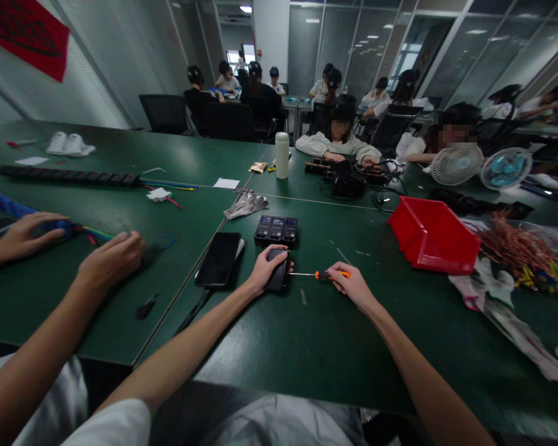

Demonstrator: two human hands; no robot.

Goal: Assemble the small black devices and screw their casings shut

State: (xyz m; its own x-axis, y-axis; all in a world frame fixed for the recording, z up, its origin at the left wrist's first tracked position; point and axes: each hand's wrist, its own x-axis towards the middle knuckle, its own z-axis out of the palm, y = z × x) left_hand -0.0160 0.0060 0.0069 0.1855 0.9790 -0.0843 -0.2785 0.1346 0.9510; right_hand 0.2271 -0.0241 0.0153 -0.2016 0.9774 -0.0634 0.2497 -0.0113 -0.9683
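Flanking left hand (268, 271): phone (218, 260) (bottle (281, 156) beyond).

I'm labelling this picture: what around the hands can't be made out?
Head view: part of the black device, covered by the left hand.
Head view: the tip of the screwdriver, too small.
Head view: markings on the three-part black block, too small to read.
Head view: most of the white item, covered by the phone.

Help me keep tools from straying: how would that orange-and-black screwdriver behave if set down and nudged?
The screwdriver would probably stay stiff: its thin shaft looks straight. It may roll or pivot, since its handle is thicker. That end is probably heavier too, though the right hand hides part of it.
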